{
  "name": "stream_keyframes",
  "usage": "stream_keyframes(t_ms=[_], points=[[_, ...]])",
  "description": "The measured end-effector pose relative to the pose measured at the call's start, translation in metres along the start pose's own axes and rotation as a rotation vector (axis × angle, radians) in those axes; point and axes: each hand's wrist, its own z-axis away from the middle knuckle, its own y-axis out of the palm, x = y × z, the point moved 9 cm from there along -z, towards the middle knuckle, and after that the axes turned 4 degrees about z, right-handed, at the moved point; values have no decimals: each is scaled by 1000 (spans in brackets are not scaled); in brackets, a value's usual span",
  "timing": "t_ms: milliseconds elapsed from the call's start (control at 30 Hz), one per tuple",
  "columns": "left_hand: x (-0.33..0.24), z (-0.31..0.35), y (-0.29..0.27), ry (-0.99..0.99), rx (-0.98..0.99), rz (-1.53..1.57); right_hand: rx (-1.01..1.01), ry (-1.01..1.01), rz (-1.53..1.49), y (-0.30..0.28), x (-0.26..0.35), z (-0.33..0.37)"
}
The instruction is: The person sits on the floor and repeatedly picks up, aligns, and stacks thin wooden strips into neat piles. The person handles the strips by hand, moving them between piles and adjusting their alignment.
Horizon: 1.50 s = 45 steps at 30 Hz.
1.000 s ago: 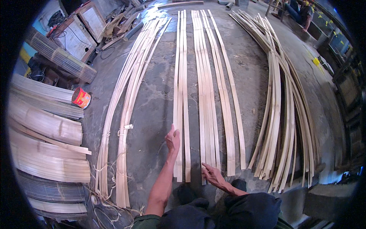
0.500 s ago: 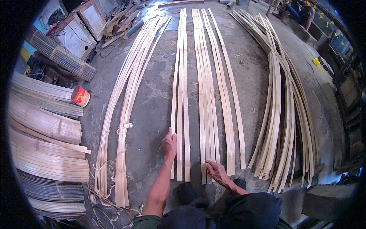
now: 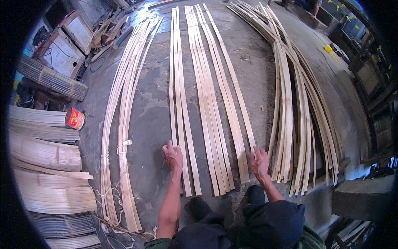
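Observation:
Long pale bamboo strips lie lengthwise on the floor before me: a narrow left group [image 3: 184, 124], a wider middle group [image 3: 209, 124], a pair of strips [image 3: 230, 112] and a single strip [image 3: 238, 95] on the right. My left hand [image 3: 173, 157] is closed at the outer edge of the left group, its fingers round the leftmost strip. At the near end of the single right strip, my right hand [image 3: 260, 163] has its fingers closed on it. That strip's tip is hidden by the hand.
Tied strip bundles [image 3: 124, 128] lie to the left, and a large loose heap of strips [image 3: 290, 116] to the right. Stacked slatted bamboo pieces [image 3: 54, 193] and a red tin [image 3: 75, 118] stand far left. Part of another person [image 3: 315, 8] shows at the far right.
My right hand has moved right, from the middle group to the single outer strip. My left hand stays by the leftmost strip, its fingers now more curled. The view has shifted right.

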Motion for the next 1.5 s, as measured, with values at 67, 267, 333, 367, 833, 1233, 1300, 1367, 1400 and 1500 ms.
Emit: stream_keyframes(t_ms=[67,267,333,367,833,1233,1300,1367,1400,1500], points=[[-37,14,2,128,-45,-58,22,27,116,-1,-22,1],[-125,91,54,555,177,39,82,83,146,13,-31,1],[-158,119,73,604,345,-93,102,80,171,14,-36,0],[-164,129,80,637,372,-85,122,63,189,15,-34,0],[-162,154,107,699,415,-142,52,203,-192,-9,-10,-3],[-151,145,110,745,390,-144,197,355,-730,51,34,25],[-149,144,114,752,387,-183,239,370,-788,64,40,30],[-148,145,119,761,412,-282,317,479,-947,78,48,41],[-147,145,121,764,425,-331,326,466,-905,76,52,41],[-148,144,119,752,422,-388,350,486,-869,80,54,46]])
